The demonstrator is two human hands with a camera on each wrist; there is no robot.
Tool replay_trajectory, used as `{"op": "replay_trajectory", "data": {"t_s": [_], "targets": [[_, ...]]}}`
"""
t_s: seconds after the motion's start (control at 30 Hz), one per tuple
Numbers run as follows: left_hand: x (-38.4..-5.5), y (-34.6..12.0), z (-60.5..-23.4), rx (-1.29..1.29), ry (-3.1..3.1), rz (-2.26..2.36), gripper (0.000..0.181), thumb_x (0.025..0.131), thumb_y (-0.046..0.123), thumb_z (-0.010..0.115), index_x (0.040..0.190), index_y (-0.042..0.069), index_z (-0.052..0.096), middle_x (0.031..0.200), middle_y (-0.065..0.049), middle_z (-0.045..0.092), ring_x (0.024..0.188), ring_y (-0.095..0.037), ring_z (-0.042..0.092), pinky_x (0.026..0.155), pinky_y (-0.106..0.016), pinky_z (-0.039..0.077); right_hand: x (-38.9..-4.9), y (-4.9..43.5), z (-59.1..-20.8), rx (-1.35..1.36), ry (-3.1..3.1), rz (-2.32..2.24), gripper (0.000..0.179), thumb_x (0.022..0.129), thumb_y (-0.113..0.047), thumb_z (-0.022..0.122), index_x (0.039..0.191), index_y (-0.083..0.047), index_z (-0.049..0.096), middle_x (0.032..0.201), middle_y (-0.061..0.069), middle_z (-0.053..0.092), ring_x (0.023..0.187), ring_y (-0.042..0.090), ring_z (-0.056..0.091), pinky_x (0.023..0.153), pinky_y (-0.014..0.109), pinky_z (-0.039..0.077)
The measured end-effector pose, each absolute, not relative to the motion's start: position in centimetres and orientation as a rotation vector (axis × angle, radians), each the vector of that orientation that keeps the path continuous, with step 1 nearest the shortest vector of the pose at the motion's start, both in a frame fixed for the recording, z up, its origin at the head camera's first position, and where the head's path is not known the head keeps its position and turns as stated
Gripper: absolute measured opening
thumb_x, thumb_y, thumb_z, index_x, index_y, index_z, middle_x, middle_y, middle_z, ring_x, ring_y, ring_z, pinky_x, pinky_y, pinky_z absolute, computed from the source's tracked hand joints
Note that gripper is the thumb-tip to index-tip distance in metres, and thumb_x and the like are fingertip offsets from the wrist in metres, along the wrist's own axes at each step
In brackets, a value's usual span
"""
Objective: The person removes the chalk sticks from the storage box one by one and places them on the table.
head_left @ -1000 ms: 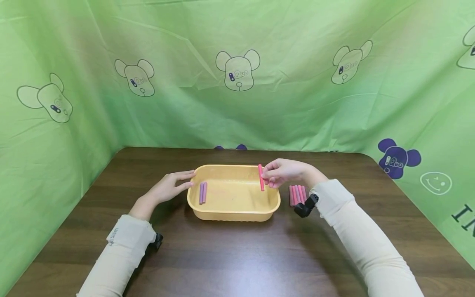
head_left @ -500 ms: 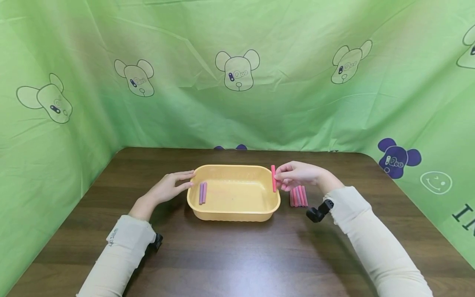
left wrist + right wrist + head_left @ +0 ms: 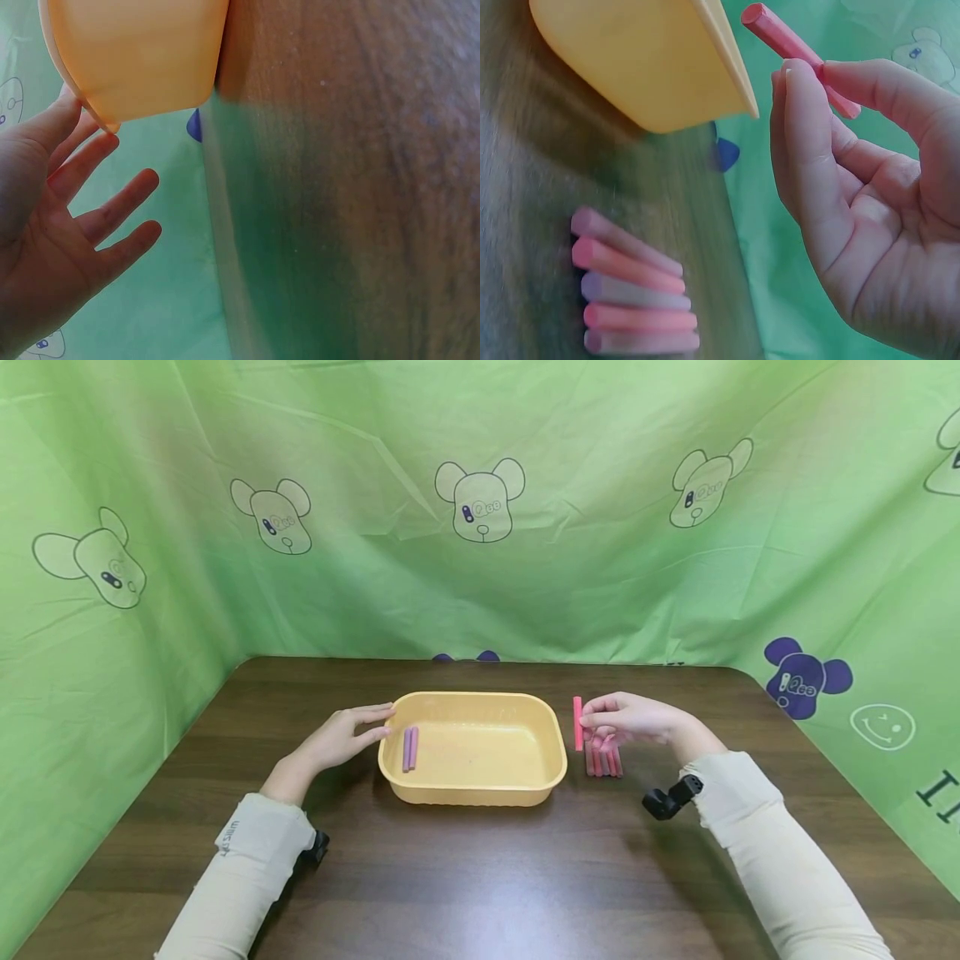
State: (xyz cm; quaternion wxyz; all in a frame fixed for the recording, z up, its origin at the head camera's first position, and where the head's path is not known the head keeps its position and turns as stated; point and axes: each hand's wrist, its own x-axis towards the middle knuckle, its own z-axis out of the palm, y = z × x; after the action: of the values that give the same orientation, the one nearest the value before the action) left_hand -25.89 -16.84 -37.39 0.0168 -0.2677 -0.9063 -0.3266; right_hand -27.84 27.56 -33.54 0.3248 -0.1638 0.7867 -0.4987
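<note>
Wooden tabletop (image 3: 480,868): loose-fingered left hand (image 3: 337,742) touches a tray (image 3: 472,796) holding two purple sticks (image 3: 413,748); right hand (image 3: 633,718), near five sticks (image 3: 636,291) still outside, pinches a pink stick (image 3: 577,724).

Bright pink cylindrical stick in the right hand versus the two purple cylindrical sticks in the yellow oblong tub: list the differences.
The bright pink cylindrical stick is pinched in the right hand; the two purple cylindrical sticks lie side by side, untouched. The pink stick is outside the yellow oblong tub; the purple sticks are inside it. All are slim and straight.
</note>
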Motion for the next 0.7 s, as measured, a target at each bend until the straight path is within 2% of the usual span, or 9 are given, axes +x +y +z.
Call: {"op": "replay_trajectory", "data": {"t_s": [0.7], "targets": [[-25.8,-16.8,-37.2,-0.825,-2.832,-1.022,0.044,0.092,0.019,0.059,0.132,0.002,0.052,0.138,-0.016,0.050,0.131,-0.033,0.043,0.109,-0.048,0.036,-26.7,32.8,-35.7,-0.350,2.058,-1.375,0.009,0.098,-0.019,0.048,0.098,-0.014,0.056,0.083,-0.007,0.062,0.076,0.004,0.062,0.071,0.022,0.057]]}}
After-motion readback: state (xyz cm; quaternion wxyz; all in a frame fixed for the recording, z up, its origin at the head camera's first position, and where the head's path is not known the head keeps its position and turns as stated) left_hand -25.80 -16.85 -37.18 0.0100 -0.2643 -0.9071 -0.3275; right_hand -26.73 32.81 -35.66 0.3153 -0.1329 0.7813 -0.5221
